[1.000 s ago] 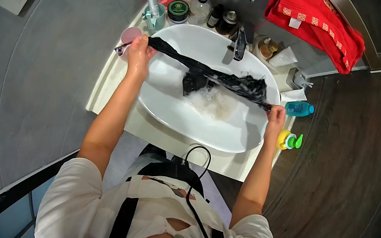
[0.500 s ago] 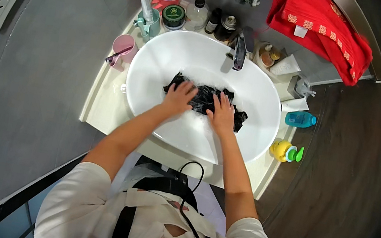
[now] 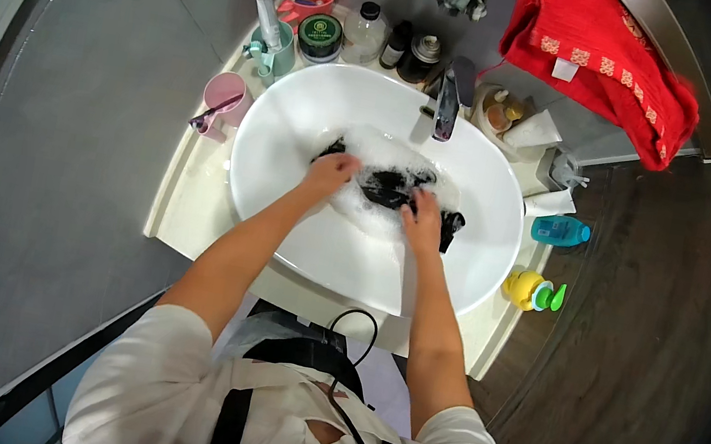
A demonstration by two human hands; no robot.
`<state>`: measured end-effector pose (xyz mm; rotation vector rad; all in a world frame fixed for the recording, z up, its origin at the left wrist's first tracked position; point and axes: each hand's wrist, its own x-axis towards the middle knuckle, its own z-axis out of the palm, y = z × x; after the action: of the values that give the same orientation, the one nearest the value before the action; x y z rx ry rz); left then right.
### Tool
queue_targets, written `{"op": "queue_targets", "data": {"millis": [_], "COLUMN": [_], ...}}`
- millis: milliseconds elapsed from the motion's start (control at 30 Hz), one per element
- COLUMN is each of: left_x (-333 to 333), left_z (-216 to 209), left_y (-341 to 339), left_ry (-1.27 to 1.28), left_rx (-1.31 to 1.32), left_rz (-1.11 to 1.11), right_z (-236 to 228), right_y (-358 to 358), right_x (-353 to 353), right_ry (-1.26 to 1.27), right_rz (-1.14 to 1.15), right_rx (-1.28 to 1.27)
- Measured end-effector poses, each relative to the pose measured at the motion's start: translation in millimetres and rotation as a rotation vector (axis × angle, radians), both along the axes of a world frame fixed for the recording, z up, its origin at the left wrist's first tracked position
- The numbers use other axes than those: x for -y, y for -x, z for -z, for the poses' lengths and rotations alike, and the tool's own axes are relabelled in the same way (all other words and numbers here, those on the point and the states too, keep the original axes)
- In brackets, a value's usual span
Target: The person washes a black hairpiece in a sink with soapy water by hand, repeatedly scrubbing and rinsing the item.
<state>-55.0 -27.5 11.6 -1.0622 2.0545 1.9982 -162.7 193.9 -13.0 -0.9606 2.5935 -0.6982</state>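
A wet black cloth [image 3: 388,192], maybe a garment, lies bunched in sudsy water inside the white oval basin [image 3: 273,208]. White foam covers parts of it, mostly along its far side and between my hands. My left hand [image 3: 331,173] is at the cloth's left part, fingers curled in and closed on it. Over the right part, my right hand [image 3: 422,222] bends its fingers into the cloth, the tips partly lost in foam. A dark faucet [image 3: 448,106] stands behind the basin, its spout over the far rim.
Left of the basin stand a pink cup [image 3: 224,95] and a teal cup [image 3: 278,54]. Jars and bottles, including a green-lidded jar [image 3: 320,35], line the back. At right are a blue bottle [image 3: 561,230] and a yellow pump bottle [image 3: 532,291]. A red towel [image 3: 603,66] hangs above.
Both hands have gone from lying flat with fingers spread on the cloth to curled fingers. More foam now shows around and over the cloth.
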Motion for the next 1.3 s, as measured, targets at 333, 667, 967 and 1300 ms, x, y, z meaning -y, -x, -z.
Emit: {"op": "queue_targets", "data": {"millis": [333,667,967,1300], "left_x": [-25.4,-27.5,-34.4,-53.9], "left_z": [3.8,-10.4,3.5,-100.7], "left_y": [-54.9,-36.2,-4.0,-16.1], "left_ry": [-0.487,-1.081,-1.179,-0.697], "left_rx": [-0.097,-0.395,-0.712,-0.227], "left_rz": [-0.761,-0.544,-0.429,-0.456], "right_z": [4.7,-182.4,-156.8,-109.4], "right_y": [-58.6,-69.1,-106.6,-57.8], "right_x": [12.6,65.5,76.2,71.7], "right_ry": [-0.213,0.481,0.513,0.035], "right_rz": [-0.275,-0.198,-0.154,0.279], "right_rx": [-0.026,0.684,0.129,-0.006]}}
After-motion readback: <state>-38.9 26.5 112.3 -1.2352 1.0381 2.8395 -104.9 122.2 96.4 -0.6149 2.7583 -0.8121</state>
